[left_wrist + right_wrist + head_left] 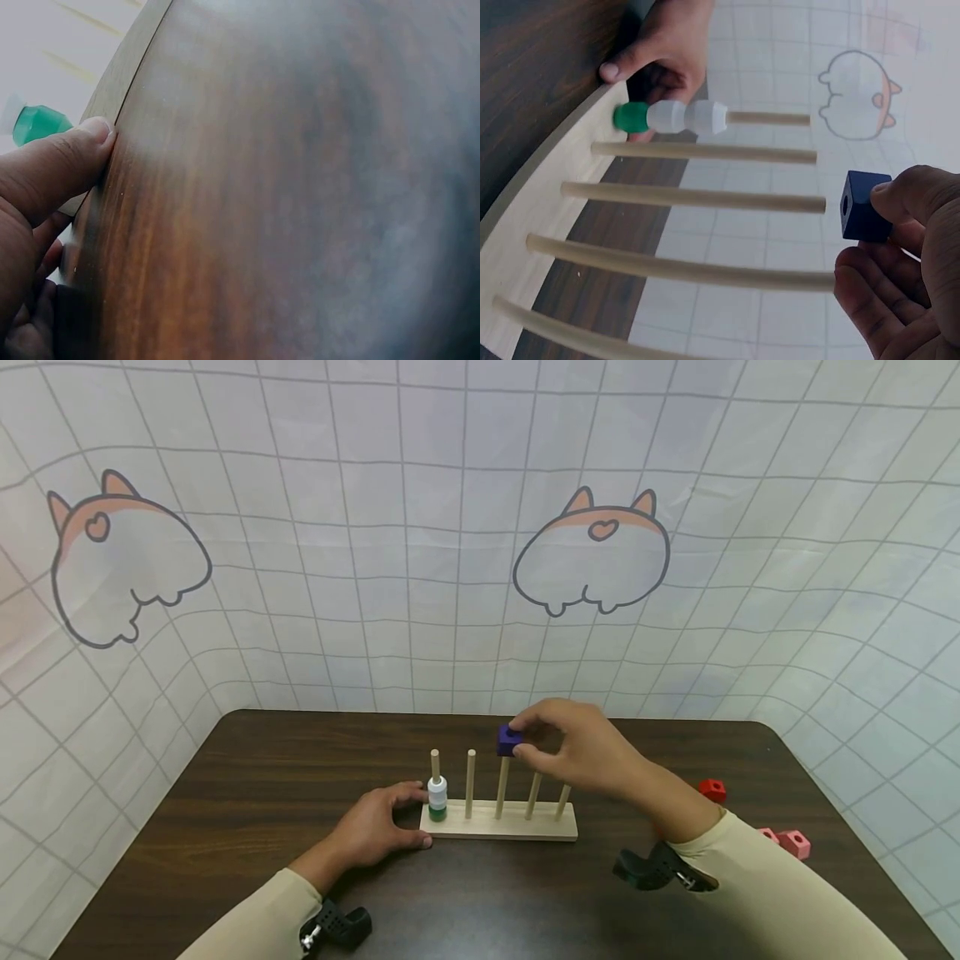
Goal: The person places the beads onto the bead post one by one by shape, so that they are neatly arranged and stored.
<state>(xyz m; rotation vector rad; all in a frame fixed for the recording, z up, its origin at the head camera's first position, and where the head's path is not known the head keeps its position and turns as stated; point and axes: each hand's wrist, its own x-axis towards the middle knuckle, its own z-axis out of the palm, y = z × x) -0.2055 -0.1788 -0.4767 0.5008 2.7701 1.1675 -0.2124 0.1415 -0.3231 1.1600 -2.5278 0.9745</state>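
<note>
My right hand (pixel 577 743) pinches a dark blue cube bead (pixel 507 742) between thumb and fingers. In the right wrist view the blue cube bead (pixel 859 206), with a hole in its face, sits just beyond the tip of the middle peg (pixel 705 196), a small gap between them. My left hand (pixel 373 827) grips the left end of the wooden peg stand (pixel 498 829), thumb at the front and fingers behind. On the leftmost peg are a green bead (pixel 631 118) at the bottom and white beads (pixel 686 117) above it. The other pegs are bare.
A red cube bead (pixel 712 790) and pink cube beads (pixel 795 843) lie on the dark wooden table (pixel 300 760), to the right beside my right forearm. Behind the table hangs a white grid-patterned curtain (pixel 435 568) with cartoon animal drawings.
</note>
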